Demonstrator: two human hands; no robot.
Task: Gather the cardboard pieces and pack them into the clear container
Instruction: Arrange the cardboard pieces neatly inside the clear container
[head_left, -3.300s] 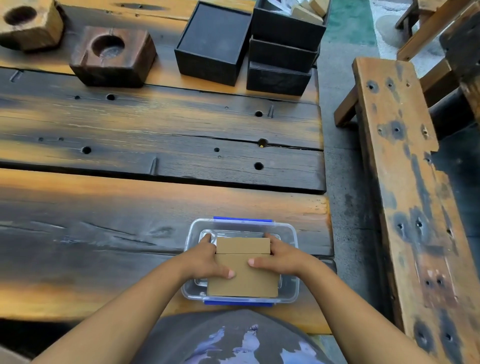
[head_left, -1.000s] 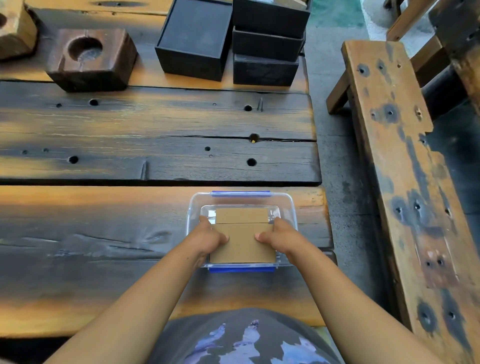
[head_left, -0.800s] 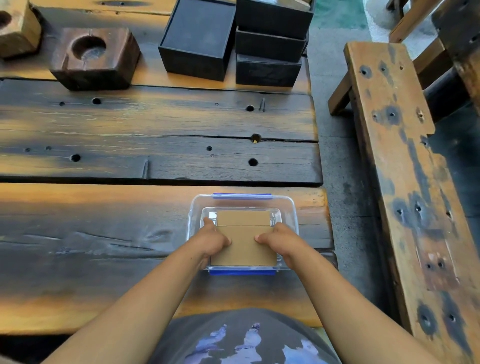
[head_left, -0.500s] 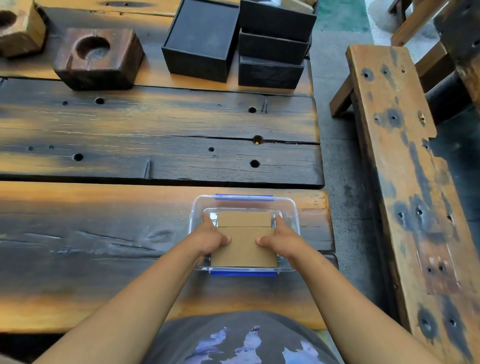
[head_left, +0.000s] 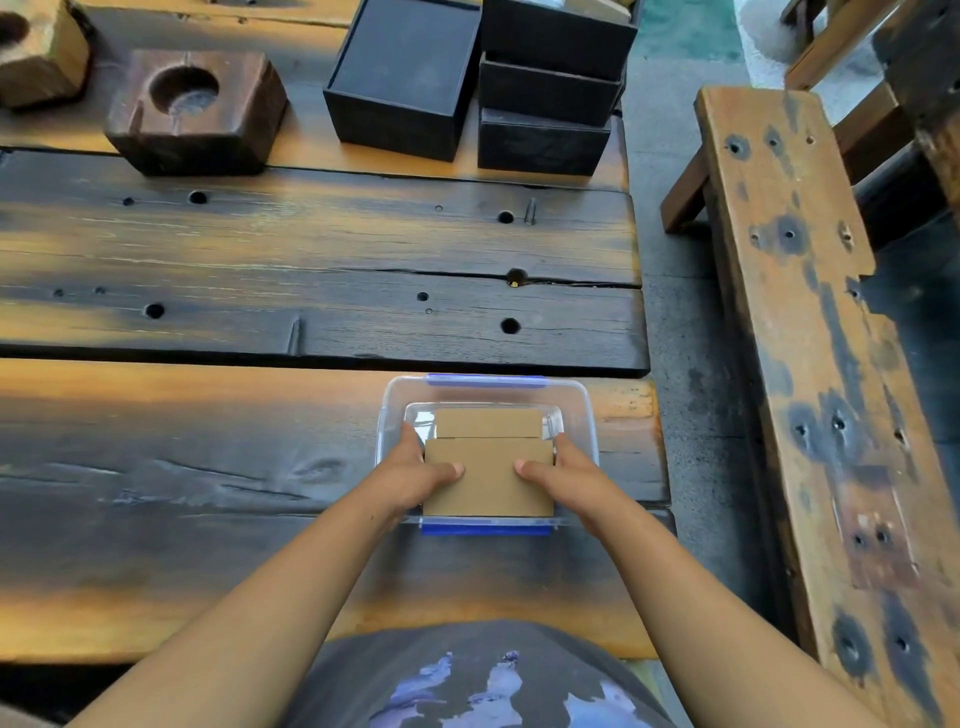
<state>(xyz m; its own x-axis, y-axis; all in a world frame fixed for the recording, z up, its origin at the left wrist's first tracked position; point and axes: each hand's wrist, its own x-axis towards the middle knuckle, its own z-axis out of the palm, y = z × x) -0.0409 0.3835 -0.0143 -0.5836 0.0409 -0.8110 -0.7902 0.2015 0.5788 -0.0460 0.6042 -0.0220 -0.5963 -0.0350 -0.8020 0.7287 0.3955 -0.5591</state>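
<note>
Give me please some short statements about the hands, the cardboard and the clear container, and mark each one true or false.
1. Both hands grip the cardboard pieces from opposite sides. True: left hand, right hand.
2. The clear container stands on the bench. False: it stands on the wooden table, near its right end.
3. The container's clips are red. False: the clips are blue.
4. Black boxes stand at the far side of the table. True.
5. The cardboard lies beside the container. False: it sits in the container's opening.
</note>
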